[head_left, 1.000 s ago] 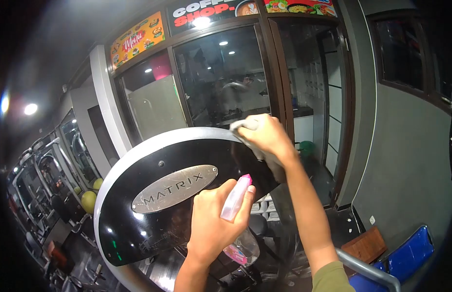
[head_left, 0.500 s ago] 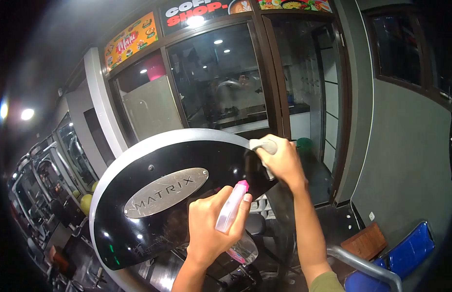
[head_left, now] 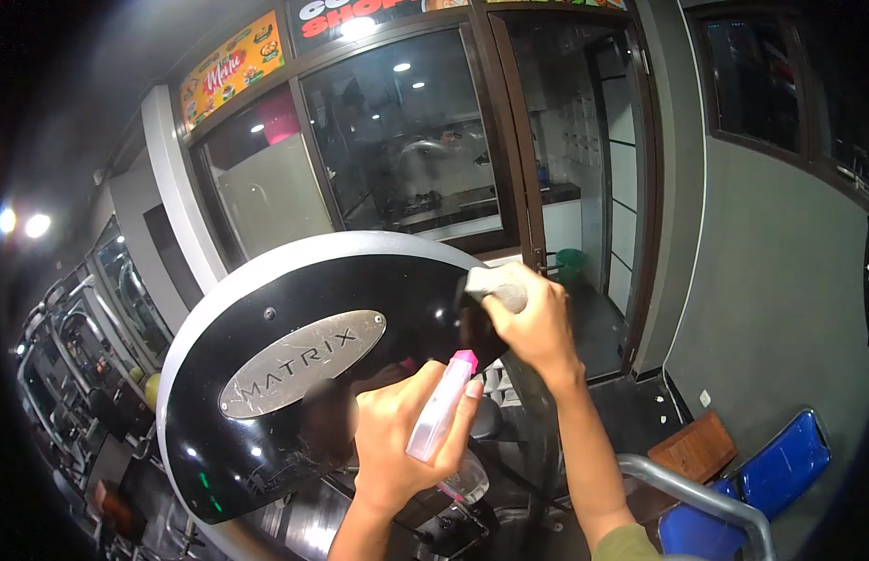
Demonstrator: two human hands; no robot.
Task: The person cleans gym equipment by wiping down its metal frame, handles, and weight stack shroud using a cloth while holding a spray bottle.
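My left hand [head_left: 393,444] is wrapped around a clear spray bottle [head_left: 437,411] with a pink nozzle, held upright in front of a black machine cover [head_left: 406,290]. The lower part of the bottle shows beneath my fingers. At the cover's upper right edge, my right hand [head_left: 542,327] grips a folded pale cloth [head_left: 498,284] and presses it against the glossy surface near the silver rim [head_left: 360,245]. My right fingertips are partly hidden by the cloth. An oval metal plate [head_left: 304,366] reading MATRIX is fixed on the cover, left of both hands.
Behind the machine stand a glass-fronted shop [head_left: 406,140] and a dark-framed doorway [head_left: 584,187]. To the lower right are a curved grey tube [head_left: 696,491], a blue seat [head_left: 785,463] and a brown wooden piece [head_left: 692,444]. Gym machines [head_left: 79,374] line the left side.
The cloth in my right hand has slid slightly down along the cover's right edge. My left hand still holds the bottle. The whole view has shifted a little.
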